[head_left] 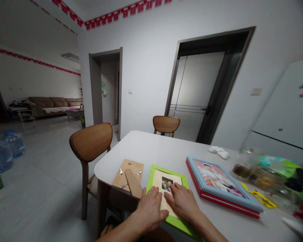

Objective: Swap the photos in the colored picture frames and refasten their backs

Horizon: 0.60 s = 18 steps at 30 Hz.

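A green picture frame lies on the white table in front of me. Inside it is a cream backing sheet with a small photo near its middle. My left hand lies across the frame's left side, fingers stretched out. On the right, my right hand rests on the sheet, its fingers spread and the fingertips near the photo. To the left lies a brown frame back with metal clips and a stand leg.
At right, a blue picture frame is stacked on a red frame. Beyond are crumpled tissue, glass jars and a yellow packaged item. Wooden chairs stand at the table. Water bottles sit on the floor.
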Each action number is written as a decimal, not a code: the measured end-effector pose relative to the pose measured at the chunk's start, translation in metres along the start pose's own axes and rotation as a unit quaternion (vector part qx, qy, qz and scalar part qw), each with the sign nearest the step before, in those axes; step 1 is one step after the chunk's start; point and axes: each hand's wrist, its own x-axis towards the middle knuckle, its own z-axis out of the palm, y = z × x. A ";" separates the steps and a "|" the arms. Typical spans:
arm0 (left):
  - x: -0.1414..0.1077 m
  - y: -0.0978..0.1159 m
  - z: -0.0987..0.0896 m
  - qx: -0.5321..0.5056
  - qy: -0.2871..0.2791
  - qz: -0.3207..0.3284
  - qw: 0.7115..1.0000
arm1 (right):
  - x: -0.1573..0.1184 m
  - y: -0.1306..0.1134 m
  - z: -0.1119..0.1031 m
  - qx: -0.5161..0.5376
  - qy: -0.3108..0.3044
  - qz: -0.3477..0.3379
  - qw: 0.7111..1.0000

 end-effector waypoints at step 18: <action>-0.039 -0.111 -0.055 0.052 0.052 -0.173 0.982 | 0.021 -0.127 0.005 0.126 0.048 -0.096 0.986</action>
